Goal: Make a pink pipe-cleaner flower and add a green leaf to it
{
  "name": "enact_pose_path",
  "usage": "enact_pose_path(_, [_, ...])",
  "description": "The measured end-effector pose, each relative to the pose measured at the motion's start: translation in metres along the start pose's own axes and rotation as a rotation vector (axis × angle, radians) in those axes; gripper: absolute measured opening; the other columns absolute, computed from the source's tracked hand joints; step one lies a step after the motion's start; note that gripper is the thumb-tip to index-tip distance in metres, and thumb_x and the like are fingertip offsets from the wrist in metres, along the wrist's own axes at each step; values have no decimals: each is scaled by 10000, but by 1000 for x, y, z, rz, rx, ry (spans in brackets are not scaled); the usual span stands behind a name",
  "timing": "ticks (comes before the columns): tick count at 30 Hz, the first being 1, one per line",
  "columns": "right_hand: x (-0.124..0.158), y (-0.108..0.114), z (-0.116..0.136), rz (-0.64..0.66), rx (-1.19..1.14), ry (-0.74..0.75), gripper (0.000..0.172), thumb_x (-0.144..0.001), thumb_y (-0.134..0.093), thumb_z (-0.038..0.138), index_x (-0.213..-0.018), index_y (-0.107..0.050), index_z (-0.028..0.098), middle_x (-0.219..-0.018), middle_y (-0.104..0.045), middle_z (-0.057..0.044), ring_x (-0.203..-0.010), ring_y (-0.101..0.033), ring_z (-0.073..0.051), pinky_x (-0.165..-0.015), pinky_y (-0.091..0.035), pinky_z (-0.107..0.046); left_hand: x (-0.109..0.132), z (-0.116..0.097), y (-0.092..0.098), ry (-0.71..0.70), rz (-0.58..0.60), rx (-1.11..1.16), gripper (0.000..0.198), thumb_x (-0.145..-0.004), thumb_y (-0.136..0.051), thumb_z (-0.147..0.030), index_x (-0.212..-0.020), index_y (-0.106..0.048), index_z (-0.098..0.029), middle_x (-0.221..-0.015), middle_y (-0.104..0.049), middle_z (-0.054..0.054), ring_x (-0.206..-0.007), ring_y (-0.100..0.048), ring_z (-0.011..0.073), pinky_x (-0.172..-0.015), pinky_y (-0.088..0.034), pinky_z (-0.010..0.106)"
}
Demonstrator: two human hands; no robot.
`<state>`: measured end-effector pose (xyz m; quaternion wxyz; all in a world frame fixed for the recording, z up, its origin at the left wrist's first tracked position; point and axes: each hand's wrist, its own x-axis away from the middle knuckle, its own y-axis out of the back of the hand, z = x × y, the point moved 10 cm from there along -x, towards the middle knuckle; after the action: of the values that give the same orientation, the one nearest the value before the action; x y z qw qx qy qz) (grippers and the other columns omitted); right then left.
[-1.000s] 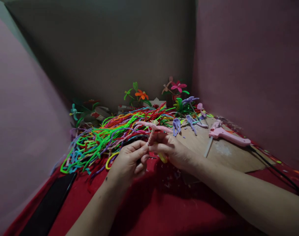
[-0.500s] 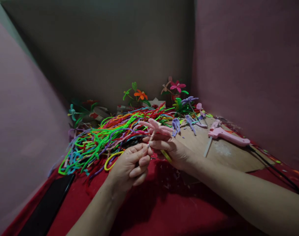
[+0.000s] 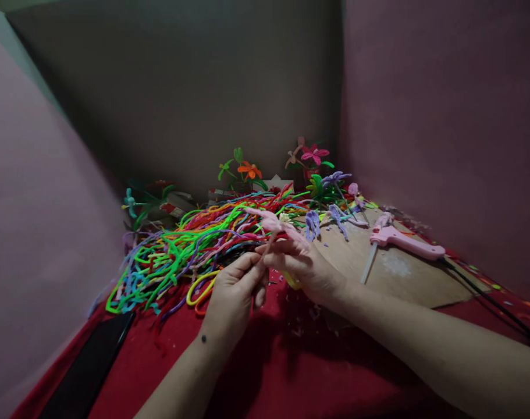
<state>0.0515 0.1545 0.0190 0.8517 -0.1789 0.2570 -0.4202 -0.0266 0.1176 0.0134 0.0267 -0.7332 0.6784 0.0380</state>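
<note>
Both hands meet at mid-worktop, above the red cloth point(image 3: 291, 361).

- Left hand point(image 3: 234, 291): thumb and forefinger pressed together, pinching the lower end of the thin stem of the pink pipe-cleaner flower point(image 3: 276, 224). The other fingers are curled in.
- Right hand point(image 3: 308, 270): fingers point(image 3: 277, 260) pinch the same stem just below the flower head. A yellow pipe cleaner point(image 3: 291, 282) shows under this hand; whether the hand grips it cannot be told.
- The flower head stands just above both hands, in front of the pile of coloured pipe cleaners point(image 3: 181, 244), which lies far left of the hands.
- Right of the hands lies a wooden board point(image 3: 391, 279) carrying a pink glue gun point(image 3: 404, 241) and purple pipe-cleaner pieces point(image 3: 312, 224).
- Finished pipe-cleaner flowers, one orange point(image 3: 249, 170) and one magenta point(image 3: 315, 154), stand at the far edge.
- A flat black object point(image 3: 90, 366) lies near left.
</note>
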Motion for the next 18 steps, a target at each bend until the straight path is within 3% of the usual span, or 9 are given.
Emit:
enact_pose_path(5, [-2,2,-7,12,-35,-42,135,-639,-694,185,-774,-683,183,-696,-621,1,-676,-550,-120,-692,-437,-264,0,13,-8,161,108,252,166,-792,-590,-291,-709,-520,-166,-536,-454,-74,-304,-268,9,-283,-274,131])
enact_pose_path(9, [-6,9,-19,21,-124,-109,149,-643,-683,217,-768,-696,137,-697,-639,-16,-610,-544,-93,-565,-406,-208,1,20,-15,270,205,393,101,-817,-567,-260,-791,-545,-166,-536,-465,-74,-277,-217,-17,-252,-242,82])
enact_pose_path(14, [-1,9,-39,73,-240,-292,253,-641,-699,239,-875,-682,143,-639,-629,-1,-526,-522,-80,-430,-310,-170,5,21,-24,341,315,532,50,-806,-566,-180,-803,-568,-131,-519,-477,-70,-257,-141,-40,-236,-214,55])
enact_pose_path(18, [-1,4,-34,74,-272,-264,155,-647,-705,231,-762,-672,133,-594,-616,6,-522,-527,-75,-457,-349,-172,8,21,-28,337,340,498,73,-820,-540,-201,-802,-565,-135,-519,-504,-58,-242,-187,-31,-224,-235,67])
